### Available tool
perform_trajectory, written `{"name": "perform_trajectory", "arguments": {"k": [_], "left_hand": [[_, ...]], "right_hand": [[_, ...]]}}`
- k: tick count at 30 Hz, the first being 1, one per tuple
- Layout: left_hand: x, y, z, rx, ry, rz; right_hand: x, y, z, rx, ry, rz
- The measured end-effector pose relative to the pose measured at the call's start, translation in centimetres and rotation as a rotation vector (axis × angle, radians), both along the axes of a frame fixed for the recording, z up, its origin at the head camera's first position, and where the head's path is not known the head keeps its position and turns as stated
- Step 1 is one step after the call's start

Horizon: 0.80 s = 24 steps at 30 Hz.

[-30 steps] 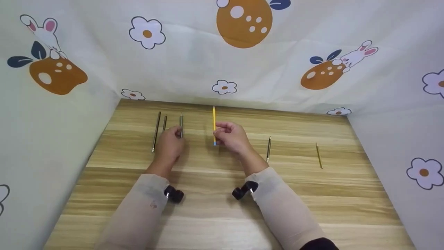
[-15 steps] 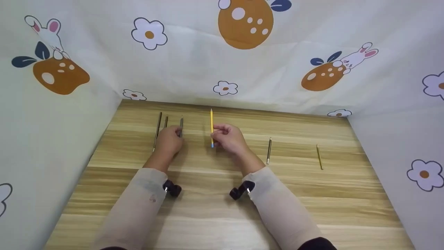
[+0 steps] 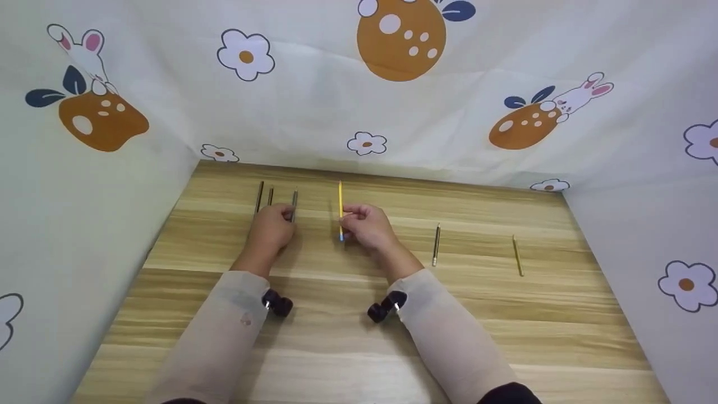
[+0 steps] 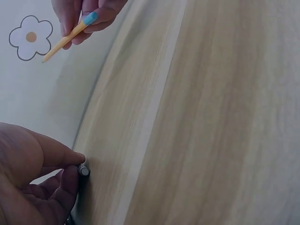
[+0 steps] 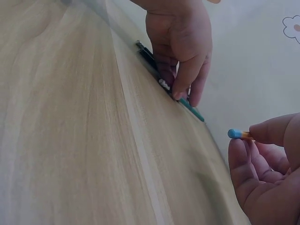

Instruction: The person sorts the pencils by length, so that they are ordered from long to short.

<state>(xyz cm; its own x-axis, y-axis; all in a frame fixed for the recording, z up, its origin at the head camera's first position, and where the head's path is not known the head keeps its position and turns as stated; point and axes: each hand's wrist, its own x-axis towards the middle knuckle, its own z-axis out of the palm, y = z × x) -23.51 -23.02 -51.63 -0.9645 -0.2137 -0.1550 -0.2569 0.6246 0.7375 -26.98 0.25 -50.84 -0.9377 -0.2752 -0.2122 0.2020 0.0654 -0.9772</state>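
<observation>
My left hand (image 3: 272, 230) pinches a dark green pencil (image 3: 295, 198) between thumb and forefinger, close over the table; the pencil's pointed end faces the back wall, and its green shaft (image 5: 193, 110) shows past the fingers in the right wrist view. To its right, my right hand (image 3: 369, 225) grips a yellow pencil (image 3: 340, 196) with a blue end (image 4: 90, 18). That pencil is held above the wood, point toward the back. Beside the left hand lie two dark pencils, a longer one (image 3: 259, 195) and a shorter one (image 3: 270, 196), both partly hidden by that hand.
On the right half of the wooden table (image 3: 348, 348) lie a black pencil (image 3: 436, 244) with a pale end and, farther right, a gold-coloured pencil (image 3: 518, 256). Patterned cloth walls (image 3: 314, 101) with fruit, rabbits and flowers enclose the table's back and sides.
My right hand has moved slightly left and toward me with the yellow pencil, nearer the left hand. The left hand has stayed about in place on the green pencil. The head view has shifted a little.
</observation>
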Motion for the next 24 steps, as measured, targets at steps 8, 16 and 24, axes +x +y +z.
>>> {"name": "perform_trajectory", "arguments": {"k": [8, 16, 24], "left_hand": [[0.0, -0.1, 0.1, 0.003, -0.030, -0.003], [-0.3, -0.5, 0.8, 0.020, -0.080, -0.023], [-0.7, -0.7, 1.1, 0.012, -0.149, -0.018]], "right_hand": [[0.1, -1.0, -0.3, 0.010, -0.043, 0.011], [-0.4, -2.5, -0.6, 0.017, -0.102, 0.040], [-0.6, -3.8, -0.7, 0.018, -0.143, 0.059]]}}
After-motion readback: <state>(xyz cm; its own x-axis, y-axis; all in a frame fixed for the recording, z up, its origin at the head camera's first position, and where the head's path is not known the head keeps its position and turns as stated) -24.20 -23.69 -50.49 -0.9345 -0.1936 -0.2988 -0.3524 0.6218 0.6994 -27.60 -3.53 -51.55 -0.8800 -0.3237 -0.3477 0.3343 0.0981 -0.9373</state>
